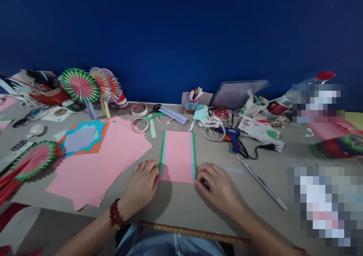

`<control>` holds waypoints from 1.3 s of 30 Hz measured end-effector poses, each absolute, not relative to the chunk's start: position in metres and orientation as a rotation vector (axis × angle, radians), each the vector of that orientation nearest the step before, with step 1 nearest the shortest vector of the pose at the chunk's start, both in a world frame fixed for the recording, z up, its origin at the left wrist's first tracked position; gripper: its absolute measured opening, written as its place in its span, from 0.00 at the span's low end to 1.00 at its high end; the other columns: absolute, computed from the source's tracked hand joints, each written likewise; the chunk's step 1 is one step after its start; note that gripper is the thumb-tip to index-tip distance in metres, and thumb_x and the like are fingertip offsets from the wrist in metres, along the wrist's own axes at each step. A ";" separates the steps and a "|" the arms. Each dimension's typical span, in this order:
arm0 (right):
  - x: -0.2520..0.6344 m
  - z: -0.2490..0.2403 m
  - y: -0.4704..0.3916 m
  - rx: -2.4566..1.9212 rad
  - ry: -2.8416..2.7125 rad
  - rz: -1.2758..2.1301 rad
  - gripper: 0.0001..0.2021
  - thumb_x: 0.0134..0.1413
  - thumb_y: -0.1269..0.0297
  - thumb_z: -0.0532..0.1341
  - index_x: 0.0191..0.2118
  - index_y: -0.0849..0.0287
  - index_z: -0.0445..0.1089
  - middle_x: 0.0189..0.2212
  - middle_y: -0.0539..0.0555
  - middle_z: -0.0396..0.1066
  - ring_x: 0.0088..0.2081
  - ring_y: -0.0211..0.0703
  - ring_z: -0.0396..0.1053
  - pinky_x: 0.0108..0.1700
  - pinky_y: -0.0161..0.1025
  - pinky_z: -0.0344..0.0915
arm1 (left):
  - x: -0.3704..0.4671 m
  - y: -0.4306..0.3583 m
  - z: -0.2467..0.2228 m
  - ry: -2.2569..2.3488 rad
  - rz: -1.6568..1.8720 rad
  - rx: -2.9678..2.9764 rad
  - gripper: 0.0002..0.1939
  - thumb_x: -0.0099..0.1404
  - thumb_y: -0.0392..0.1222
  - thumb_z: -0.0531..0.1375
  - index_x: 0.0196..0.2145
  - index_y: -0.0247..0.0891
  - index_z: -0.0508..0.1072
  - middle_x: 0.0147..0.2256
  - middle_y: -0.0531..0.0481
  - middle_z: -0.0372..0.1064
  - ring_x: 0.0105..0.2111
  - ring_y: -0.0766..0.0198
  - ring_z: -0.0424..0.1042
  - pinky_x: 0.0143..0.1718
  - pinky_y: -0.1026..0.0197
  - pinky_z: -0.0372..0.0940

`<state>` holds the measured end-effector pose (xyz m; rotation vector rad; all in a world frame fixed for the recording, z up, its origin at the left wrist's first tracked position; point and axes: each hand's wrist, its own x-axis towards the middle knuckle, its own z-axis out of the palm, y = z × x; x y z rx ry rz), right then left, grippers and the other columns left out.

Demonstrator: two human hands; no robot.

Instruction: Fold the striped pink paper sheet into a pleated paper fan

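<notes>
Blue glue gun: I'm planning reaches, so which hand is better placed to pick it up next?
Probably the right hand: it sits at the right edge of the green-edged pink sheet, on the same side as the glue gun. The left hand is at the opposite edge, farther away.

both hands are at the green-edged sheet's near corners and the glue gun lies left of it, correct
Wrong side: the head view shows the glue gun right of the green-edged sheet. The left hand and right hand are at its near corners.

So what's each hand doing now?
Left hand: curled at the striped pink paper, left edge; grip unclear.
Right hand: curled at its right edge; grip unclear.
</notes>
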<state>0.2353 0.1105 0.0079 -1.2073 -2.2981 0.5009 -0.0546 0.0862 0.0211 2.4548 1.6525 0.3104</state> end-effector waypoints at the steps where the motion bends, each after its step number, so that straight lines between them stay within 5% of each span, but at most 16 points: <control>1: 0.235 0.008 0.111 -1.207 -2.296 0.503 0.05 0.59 0.71 0.59 0.32 0.55 0.66 0.36 0.53 0.70 0.43 0.48 0.67 0.46 0.46 0.61 | -0.055 0.086 0.020 1.652 0.319 2.448 0.06 0.68 0.31 0.54 0.34 0.39 0.67 0.43 0.45 0.66 0.44 0.52 0.66 0.45 0.48 0.61; 39: 0.239 0.012 0.114 -1.213 -2.389 0.568 0.05 0.61 0.65 0.60 0.32 0.55 0.67 0.38 0.54 0.69 0.44 0.49 0.66 0.49 0.47 0.60 | -0.056 0.081 0.012 1.683 0.444 2.363 0.06 0.69 0.32 0.55 0.35 0.39 0.68 0.44 0.45 0.66 0.44 0.53 0.66 0.46 0.49 0.63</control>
